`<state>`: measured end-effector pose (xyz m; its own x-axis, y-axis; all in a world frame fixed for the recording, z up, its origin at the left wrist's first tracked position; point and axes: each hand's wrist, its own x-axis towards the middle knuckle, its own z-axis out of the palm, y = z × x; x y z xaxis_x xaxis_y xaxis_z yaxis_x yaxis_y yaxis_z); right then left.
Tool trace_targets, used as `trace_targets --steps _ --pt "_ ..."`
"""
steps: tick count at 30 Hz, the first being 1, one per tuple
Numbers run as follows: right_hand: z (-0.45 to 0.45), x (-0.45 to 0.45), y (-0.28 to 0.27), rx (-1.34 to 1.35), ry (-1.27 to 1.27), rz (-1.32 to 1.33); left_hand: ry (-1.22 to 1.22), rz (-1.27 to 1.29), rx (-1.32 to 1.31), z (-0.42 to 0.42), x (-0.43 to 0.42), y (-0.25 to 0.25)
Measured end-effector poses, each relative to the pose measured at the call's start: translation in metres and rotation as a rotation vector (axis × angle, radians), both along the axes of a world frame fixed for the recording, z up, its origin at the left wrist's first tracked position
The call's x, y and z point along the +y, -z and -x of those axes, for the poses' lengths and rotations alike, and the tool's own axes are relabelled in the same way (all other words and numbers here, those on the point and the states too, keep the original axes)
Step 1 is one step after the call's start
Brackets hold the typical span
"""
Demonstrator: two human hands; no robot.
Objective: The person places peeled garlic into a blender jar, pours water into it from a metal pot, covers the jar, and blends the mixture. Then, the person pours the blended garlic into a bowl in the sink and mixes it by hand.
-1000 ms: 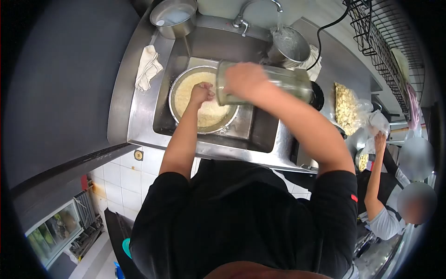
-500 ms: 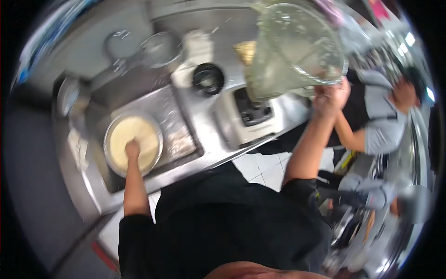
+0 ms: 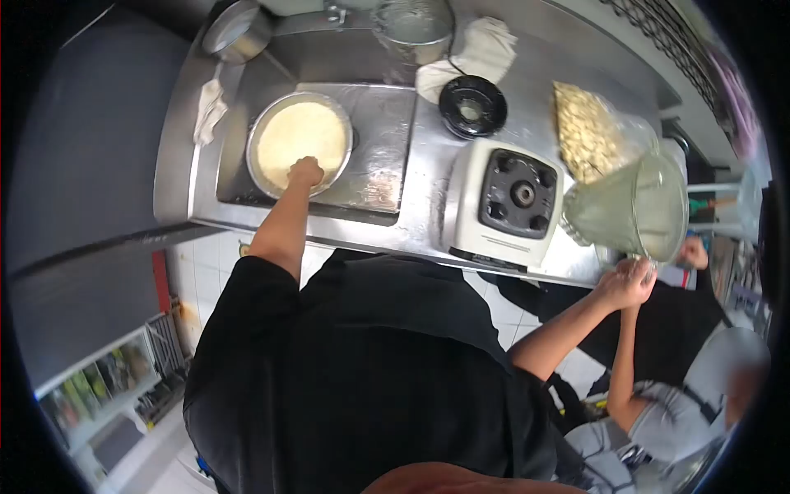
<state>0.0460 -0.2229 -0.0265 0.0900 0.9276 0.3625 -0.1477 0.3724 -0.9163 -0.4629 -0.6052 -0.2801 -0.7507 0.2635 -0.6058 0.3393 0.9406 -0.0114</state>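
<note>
My left hand (image 3: 306, 171) is over the near side of a round metal bowl (image 3: 254, 169) in the sink, its fingers curled at the pale yellow mixture (image 3: 300, 136). Whatever it may hold is hidden. My right hand (image 3: 629, 284) is closed on a cloudy, clear blender jar (image 3: 613, 206). Tilted sideways, the jar has its wide mouth to the right and its narrow base toward the blender base (image 3: 520, 198). Behind that base a round black lid (image 3: 473, 107) lies on the counter.
A bag of pale, sliced pieces (image 3: 584, 132) lies behind the jar. White cloths (image 3: 485, 49), a clear container (image 3: 413, 25) and a metal pot (image 3: 237, 33) are along the back. At the right, a co-worker in a grey shirt (image 3: 671, 412) stands close to my right arm.
My right hand has lowered the blender jar from above the blender base to its right, near the counter. My left hand stays at the bowl. The view has shifted.
</note>
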Motion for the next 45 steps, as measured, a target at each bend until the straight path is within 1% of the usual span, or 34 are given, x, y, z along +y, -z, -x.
trace_targets --steps 1,2,3,4,5,7,9,12,13,14,15,16,19,21,23,25,26,27,28,29,30,31,33,34,36,37,39,40,41,43,44,45 --pt "-0.006 0.003 0.015 -0.040 -0.012 -0.002 -0.027 0.010 0.005 -0.014 0.002 -0.020" --pt "-0.008 0.003 0.024 -0.038 -0.032 0.006 -0.123 0.013 0.022 -0.023 0.003 -0.037" --pt "-0.010 0.000 0.030 0.049 -0.098 0.041 -0.208 0.013 0.038 -0.024 0.001 -0.046" --pt "-0.010 -0.001 0.038 0.138 -0.157 0.077 -0.211 0.017 0.041 -0.018 -0.003 -0.044" --pt "-0.009 -0.004 0.046 0.137 -0.152 0.081 -0.234 -0.010 0.056 -0.011 -0.007 -0.040" --pt "-0.008 -0.010 0.058 0.137 0.115 0.248 -0.243 -0.035 0.062 0.000 -0.010 -0.027" --pt "0.007 -0.025 0.050 0.132 0.108 0.247 -0.200 -0.037 0.193 0.014 -0.007 -0.013" --pt "0.004 -0.034 0.053 0.046 -0.042 0.125 -0.115 -0.077 0.173 0.034 -0.004 0.034" --pt "0.001 -0.035 0.058 0.023 -0.048 0.123 -0.123 -0.077 0.151 0.041 -0.006 0.047" --pt "0.005 -0.037 0.056 -0.017 0.051 0.145 -0.013 -0.133 0.080 0.051 -0.007 0.057" --pt "0.007 -0.041 0.056 -0.054 0.152 0.164 0.098 -0.191 0.012 0.052 -0.007 0.054" --pt "-0.006 -0.039 0.065 -0.032 0.118 0.179 0.061 -0.277 0.105 0.050 -0.007 0.052" --pt "-0.004 -0.045 0.062 -0.014 0.058 0.198 0.030 -0.322 0.093 0.072 -0.011 0.027" --pt "0.007 -0.051 0.056 -0.023 0.108 0.242 0.003 -0.317 0.134 0.093 -0.009 0.012" --pt "0.002 -0.048 0.058 -0.029 0.126 0.240 -0.018 -0.277 0.131 0.099 0.006 -0.031" --pt "-0.008 -0.045 0.063 -0.024 0.116 0.241 -0.012 -0.314 0.136 0.108 0.013 -0.031" --pt "-0.006 -0.045 0.063 0.010 0.118 0.246 -0.014 -0.355 0.158 0.115 0.016 -0.026" --pt "-0.004 -0.046 0.062 0.045 0.115 0.250 -0.014 -0.354 0.149 0.122 0.013 0.002" --pt "-0.004 -0.046 0.060 0.027 0.133 0.282 0.127 -0.393 0.263 0.128 0.008 0.048" --pt "0.000 -0.049 0.057 0.018 0.136 0.281 0.270 -0.431 0.377 0.125 0.006 0.056" --pt "0.004 -0.051 0.054 0.028 0.135 0.308 0.272 -0.233 0.190 0.124 0.008 0.063" --pt "0.007 -0.053 0.051 0.038 0.132 0.336 0.273 -0.233 0.182 0.123 0.005 0.069" --pt "0.002 -0.051 0.052 0.003 0.133 0.343 0.145 -0.464 0.168 0.115 -0.001 0.058" --pt "-0.001 -0.050 0.054 0.003 0.127 0.351 0.146 -0.468 0.164 0.115 -0.003 0.049" --pt "0.001 -0.053 0.054 0.002 0.125 0.360 -0.137 -0.602 0.078 0.116 -0.007 0.025" --pt "0.005 -0.054 0.053 -0.013 0.132 0.344 -0.138 -0.600 0.074 0.117 -0.011 0.020" --pt "0.009 -0.053 0.054 -0.028 0.132 0.328 -0.402 -0.699 -0.047 0.122 -0.024 0.012" --pt "0.007 -0.051 0.056 -0.034 0.122 0.313 -0.310 -0.749 0.034 0.120 -0.031 0.009" --pt "0.007 -0.050 0.056 -0.039 0.112 0.298 -0.315 -0.749 0.034 0.119 -0.036 0.011" --pt "0.009 -0.049 0.056 -0.041 0.123 0.304 -0.193 -0.821 0.102 0.117 -0.044 0.015" --pt "0.010 -0.050 0.055 -0.041 0.139 0.310 -0.198 -0.821 0.102 0.116 -0.045 0.014" --pt "0.006 -0.048 0.056 -0.043 0.135 0.309 -0.362 -0.845 -0.051 0.116 -0.044 0.014"
